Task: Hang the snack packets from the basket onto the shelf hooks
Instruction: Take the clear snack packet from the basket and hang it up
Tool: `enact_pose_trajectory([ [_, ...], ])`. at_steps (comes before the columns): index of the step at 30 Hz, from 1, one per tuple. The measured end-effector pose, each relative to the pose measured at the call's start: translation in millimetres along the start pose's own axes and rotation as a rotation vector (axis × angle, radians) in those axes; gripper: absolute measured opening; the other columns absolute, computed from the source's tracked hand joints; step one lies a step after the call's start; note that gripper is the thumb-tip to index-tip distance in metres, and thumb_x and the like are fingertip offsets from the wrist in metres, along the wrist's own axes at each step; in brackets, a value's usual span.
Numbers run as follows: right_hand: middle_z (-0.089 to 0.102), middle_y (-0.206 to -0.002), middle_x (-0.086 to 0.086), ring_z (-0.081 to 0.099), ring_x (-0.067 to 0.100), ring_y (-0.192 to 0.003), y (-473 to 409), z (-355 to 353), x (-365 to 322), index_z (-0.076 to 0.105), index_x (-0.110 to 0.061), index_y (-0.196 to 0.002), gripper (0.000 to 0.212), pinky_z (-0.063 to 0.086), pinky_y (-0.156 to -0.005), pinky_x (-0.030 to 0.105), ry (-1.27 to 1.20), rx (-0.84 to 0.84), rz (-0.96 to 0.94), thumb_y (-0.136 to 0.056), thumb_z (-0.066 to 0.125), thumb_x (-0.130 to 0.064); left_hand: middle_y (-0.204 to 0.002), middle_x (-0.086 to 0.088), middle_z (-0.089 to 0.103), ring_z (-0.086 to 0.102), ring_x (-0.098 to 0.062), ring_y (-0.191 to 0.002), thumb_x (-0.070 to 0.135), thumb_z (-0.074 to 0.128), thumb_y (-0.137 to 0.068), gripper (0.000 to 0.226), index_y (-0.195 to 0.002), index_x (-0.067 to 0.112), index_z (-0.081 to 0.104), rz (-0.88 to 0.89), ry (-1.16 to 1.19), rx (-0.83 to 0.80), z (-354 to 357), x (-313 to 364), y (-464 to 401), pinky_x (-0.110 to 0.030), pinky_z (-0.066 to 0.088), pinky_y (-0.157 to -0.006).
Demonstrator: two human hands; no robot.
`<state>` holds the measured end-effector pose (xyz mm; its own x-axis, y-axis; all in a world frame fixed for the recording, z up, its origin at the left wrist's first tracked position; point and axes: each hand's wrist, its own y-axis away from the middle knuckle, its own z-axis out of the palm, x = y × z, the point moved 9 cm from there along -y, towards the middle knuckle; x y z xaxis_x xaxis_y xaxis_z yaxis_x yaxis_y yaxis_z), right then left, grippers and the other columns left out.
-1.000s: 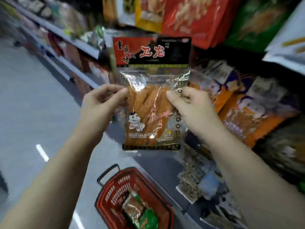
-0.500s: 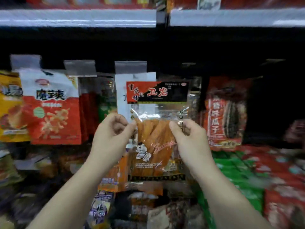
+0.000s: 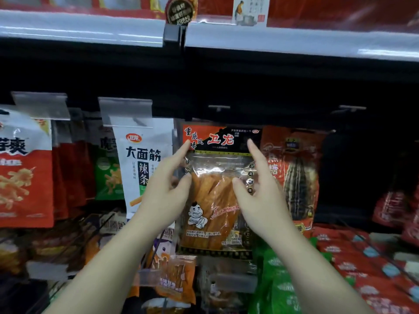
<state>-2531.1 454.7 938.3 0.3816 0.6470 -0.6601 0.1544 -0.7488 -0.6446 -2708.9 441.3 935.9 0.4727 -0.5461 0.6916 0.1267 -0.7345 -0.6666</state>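
Observation:
A clear snack packet (image 3: 217, 200) with orange strips and a red-and-black header is held upright in front of the shelf. My left hand (image 3: 163, 196) pinches its left edge and my right hand (image 3: 263, 196) pinches its right edge, thumbs on the front. Both index fingers stretch up along the header. A shelf hook (image 3: 219, 107) sticks out just above the packet's top edge; I cannot tell whether the packet is on it. The basket is out of view.
A white packet (image 3: 145, 159) hangs to the left and a red seed packet (image 3: 297, 177) to the right. Another hook (image 3: 352, 108) sticks out at right. A shelf edge (image 3: 90, 30) runs overhead. Green packets (image 3: 278, 279) and red packets (image 3: 362, 257) lie below.
The view swung from the aisle and red basket to the shelf. Both hands carried the packet up toward the hook, and the index fingers stretched up onto its header.

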Motion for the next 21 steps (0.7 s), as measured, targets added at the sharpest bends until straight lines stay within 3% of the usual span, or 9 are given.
enact_pose_trajectory([
  [2, 0.017, -0.132, -0.046, 0.037, -0.007, -0.076, -5.6, 2.7, 2.9, 0.01, -0.059, -0.142, 0.072, 0.036, -0.081, 0.016, 0.016, -0.014, -0.01, -0.096, 0.053, -0.026, -0.116, 0.025, 0.048, 0.041, -0.008, -0.051, 0.008, 0.048, -0.096, 0.071, -0.139, 0.06, 0.026, -0.03, 0.003, 0.0, 0.5, -5.4, -2.8, -0.023, 0.037, -0.047],
  [3, 0.019, -0.135, -0.043, 0.035, -0.007, -0.074, -7.6, 3.4, 3.5, 0.011, -0.06, -0.142, 0.071, 0.039, -0.079, 0.021, 0.007, -0.016, -0.016, -0.095, 0.054, -0.027, -0.122, 0.019, 0.049, 0.041, -0.009, -0.049, 0.007, 0.048, -0.095, 0.073, -0.139, 0.061, 0.025, -0.034, 0.001, 0.008, -0.4, -6.8, -3.7, -0.022, 0.037, -0.045],
  [6, 0.017, -0.136, -0.039, 0.041, 0.0, -0.118, -10.9, 4.9, 3.3, 0.012, -0.057, -0.144, 0.07, 0.032, -0.106, 0.027, -0.021, -0.021, -0.032, -0.096, 0.055, -0.028, -0.13, 0.009, 0.049, 0.041, -0.012, -0.048, 0.005, 0.048, -0.094, 0.074, -0.138, 0.06, 0.025, -0.02, -0.008, 0.032, -4.3, -6.4, -5.2, -0.021, 0.038, -0.044],
  [8, 0.016, -0.135, -0.039, 0.03, -0.001, -0.135, -10.5, 6.0, 2.5, 0.013, -0.055, -0.145, 0.07, 0.022, -0.109, 0.021, -0.026, -0.023, -0.033, -0.095, 0.055, -0.029, -0.123, 0.01, 0.052, 0.039, -0.009, -0.046, 0.003, 0.048, -0.094, 0.073, -0.138, 0.058, 0.027, -0.018, 0.008, 0.046, -7.2, -5.9, -4.7, -0.02, 0.036, -0.041],
  [10, 0.018, -0.139, -0.035, 0.039, 0.003, -0.134, -8.8, 6.4, 1.4, 0.013, -0.053, -0.146, 0.07, 0.023, -0.102, 0.009, -0.028, -0.021, -0.023, -0.095, 0.055, -0.03, -0.117, 0.013, 0.052, 0.037, -0.005, -0.042, 0.002, 0.048, -0.094, 0.071, -0.137, 0.055, 0.028, -0.029, 0.019, 0.066, -10.7, -7.3, -3.9, -0.018, 0.033, -0.039],
  [13, 0.027, -0.153, -0.017, 0.064, -0.006, -0.082, -7.4, 5.5, -0.1, 0.015, -0.048, -0.148, 0.069, 0.039, -0.077, -0.007, -0.027, 0.006, -0.003, -0.095, 0.055, -0.028, -0.109, 0.019, 0.051, 0.036, -0.004, -0.04, 0.005, 0.049, -0.096, 0.067, -0.14, 0.051, 0.028, -0.039, 0.018, 0.072, -12.2, -10.4, -4.9, -0.018, 0.032, -0.039],
  [15, 0.037, -0.151, -0.006, 0.05, 0.007, -0.042, -7.1, 4.3, -1.2, 0.015, -0.046, -0.148, 0.069, 0.042, -0.072, -0.005, -0.007, 0.029, 0.001, -0.096, 0.055, -0.027, -0.101, 0.021, 0.052, 0.034, -0.004, -0.041, 0.009, 0.05, -0.097, 0.064, -0.14, 0.051, 0.027, -0.044, 0.017, 0.077, -12.2, -11.7, -6.6, -0.017, 0.033, -0.04],
  [18, 0.06, -0.123, -0.01, 0.032, 0.007, -0.035, -6.5, 2.7, 0.8, 0.015, -0.045, -0.149, 0.07, 0.041, -0.086, 0.011, -0.014, 0.052, 0.009, -0.096, 0.056, -0.027, -0.123, 0.011, 0.056, 0.037, -0.011, -0.045, 0.017, 0.053, -0.096, 0.062, -0.136, 0.055, 0.025, -0.036, -0.019, 0.083, -11.3, -9.1, -9.8, -0.014, 0.036, -0.042],
  [21, 0.061, -0.099, -0.026, 0.03, 0.009, -0.038, -5.7, 1.8, 4.8, 0.017, -0.044, -0.149, 0.07, 0.042, -0.086, 0.038, -0.013, 0.061, 0.054, -0.095, 0.057, -0.026, -0.134, 0.004, 0.053, 0.053, -0.022, -0.054, 0.023, 0.056, -0.095, 0.062, -0.141, 0.052, 0.026, -0.036, -0.04, 0.084, -10.1, -8.4, -12.2, -0.014, 0.04, -0.047],
])
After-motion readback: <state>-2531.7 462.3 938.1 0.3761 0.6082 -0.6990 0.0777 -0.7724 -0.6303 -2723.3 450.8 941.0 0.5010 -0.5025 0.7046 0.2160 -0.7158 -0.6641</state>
